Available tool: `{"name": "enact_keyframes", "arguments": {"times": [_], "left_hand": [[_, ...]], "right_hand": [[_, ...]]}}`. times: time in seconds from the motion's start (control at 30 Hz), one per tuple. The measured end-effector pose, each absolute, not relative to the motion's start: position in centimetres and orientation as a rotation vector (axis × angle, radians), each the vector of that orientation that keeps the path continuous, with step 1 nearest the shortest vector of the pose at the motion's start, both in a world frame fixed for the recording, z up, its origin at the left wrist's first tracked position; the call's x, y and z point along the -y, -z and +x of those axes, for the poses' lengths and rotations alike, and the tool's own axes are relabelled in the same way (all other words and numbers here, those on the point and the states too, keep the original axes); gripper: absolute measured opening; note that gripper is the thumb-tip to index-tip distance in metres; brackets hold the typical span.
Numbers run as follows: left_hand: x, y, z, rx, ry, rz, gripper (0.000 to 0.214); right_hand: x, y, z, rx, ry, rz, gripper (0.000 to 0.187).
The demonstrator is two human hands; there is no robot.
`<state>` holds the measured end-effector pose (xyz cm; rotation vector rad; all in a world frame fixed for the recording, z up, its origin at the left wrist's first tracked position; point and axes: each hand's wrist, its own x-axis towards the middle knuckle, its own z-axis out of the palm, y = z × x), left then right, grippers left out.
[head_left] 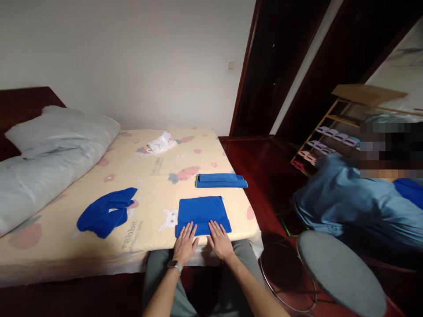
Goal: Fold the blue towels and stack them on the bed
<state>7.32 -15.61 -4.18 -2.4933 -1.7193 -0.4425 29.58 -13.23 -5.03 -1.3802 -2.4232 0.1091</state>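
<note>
A blue cloth [202, 209], folded into a rough rectangle, lies flat at the near edge of the bed. My left hand [187, 242] rests on its near left corner, fingers stretched out. On the near right part lies my right hand [218, 240], also flat with fingers extended. Beyond this cloth sits a narrow folded blue towel [220, 179] with a green edge. To the left is a crumpled blue cloth [107, 212] with a small white label.
The bed [148, 176] has a cream sheet with rabbits and carrots. A grey quilt [62, 149] and a white plastic bag [161, 143] lie on it. At right are a round grey stool [340, 270], a person in a blue shirt [360, 202] and a shoe rack [343, 119].
</note>
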Motion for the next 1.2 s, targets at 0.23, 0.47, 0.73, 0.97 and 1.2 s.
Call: {"name": "enact_keyframes", "arguments": {"times": [0.23,0.47,0.73,0.97,1.2], "left_hand": [[16.4,4.8,1.8,1.792,0.517,-2.490,0.066],[14.5,5.6,-0.1,1.788,0.764,-2.519,0.052],[16.3,4.7,-1.3,1.524,0.686,-2.606,0.046],[19.1,4.8,-1.2,1.619,0.739,-2.700,0.053],[17.5,4.4,-0.9,2.223,1.164,-2.532,0.035]], "right_hand": [[12.2,5.7,37.0,2.382,-0.144,-1.484,0.059],[9.8,5.2,37.9,2.430,-0.194,-1.357,0.062],[10.6,4.6,39.4,2.502,-0.103,-1.253,0.056],[13.7,5.2,40.9,2.350,-0.390,-1.227,0.063],[11.6,4.1,40.0,1.822,-0.915,-1.394,0.036]]}}
